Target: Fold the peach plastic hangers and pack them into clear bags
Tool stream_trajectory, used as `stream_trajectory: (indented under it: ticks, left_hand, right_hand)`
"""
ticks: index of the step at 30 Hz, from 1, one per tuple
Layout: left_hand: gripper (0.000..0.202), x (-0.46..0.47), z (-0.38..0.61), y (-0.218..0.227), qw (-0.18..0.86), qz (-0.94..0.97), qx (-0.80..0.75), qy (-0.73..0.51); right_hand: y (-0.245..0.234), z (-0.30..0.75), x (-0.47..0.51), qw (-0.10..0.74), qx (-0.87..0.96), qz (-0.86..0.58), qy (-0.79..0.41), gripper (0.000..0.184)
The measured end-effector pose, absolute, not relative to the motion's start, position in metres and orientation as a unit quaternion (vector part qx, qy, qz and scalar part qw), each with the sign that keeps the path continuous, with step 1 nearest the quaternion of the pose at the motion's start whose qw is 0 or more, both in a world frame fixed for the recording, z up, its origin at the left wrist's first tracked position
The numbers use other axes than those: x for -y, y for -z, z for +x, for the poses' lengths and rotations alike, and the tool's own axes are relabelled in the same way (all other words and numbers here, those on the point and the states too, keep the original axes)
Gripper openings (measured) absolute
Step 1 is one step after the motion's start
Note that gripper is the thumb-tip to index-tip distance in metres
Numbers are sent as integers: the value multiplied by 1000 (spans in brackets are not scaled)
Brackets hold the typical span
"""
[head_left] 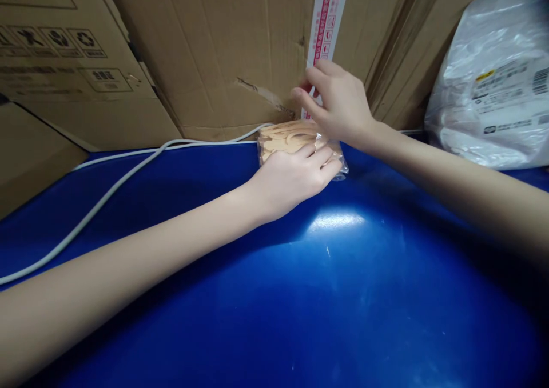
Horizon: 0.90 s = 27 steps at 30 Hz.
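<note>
A clear plastic packet (285, 138) of flat, tan, wavy-edged pieces lies at the back of the blue surface, against the cardboard. What exactly the pieces are I cannot make out. My left hand (295, 176) rests over the packet's front with its fingers bent round it, hiding part of it. Just above the packet's right end, my right hand (338, 99) is raised in front of the cardboard. Its fingers are loosely curled and the thumb stands apart, with no held thing visible.
A large cardboard box (223, 39) with a red and white label strip (328, 22) stands behind. Another printed box (55, 62) is at left. A white cable (107, 194) runs across the blue surface (321, 302). At right sits a white plastic bag (493, 91) with a shipping label.
</note>
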<state>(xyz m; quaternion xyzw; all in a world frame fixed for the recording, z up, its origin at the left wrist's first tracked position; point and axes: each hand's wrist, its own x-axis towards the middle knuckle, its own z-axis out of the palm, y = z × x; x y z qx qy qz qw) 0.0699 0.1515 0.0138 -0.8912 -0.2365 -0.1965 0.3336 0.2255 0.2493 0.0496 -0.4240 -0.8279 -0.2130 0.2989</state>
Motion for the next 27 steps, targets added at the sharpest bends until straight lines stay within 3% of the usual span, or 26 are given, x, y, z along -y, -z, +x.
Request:
stream_trajectory:
  ticks: [8,16,27]
  left_hand:
    - [29,-147,71,-10,332,-880,286,183]
    - [30,-133,71,-10,271,-908,288,141]
    - [73,-86,47,-18,126,-928,346,53]
  right_hand:
    - [-31,245,-234,203,911,-357,36,44]
    - [-14,246,-228,230,906,-351,46,46]
    - [-48,248,-181,157,903,-398,27,60]
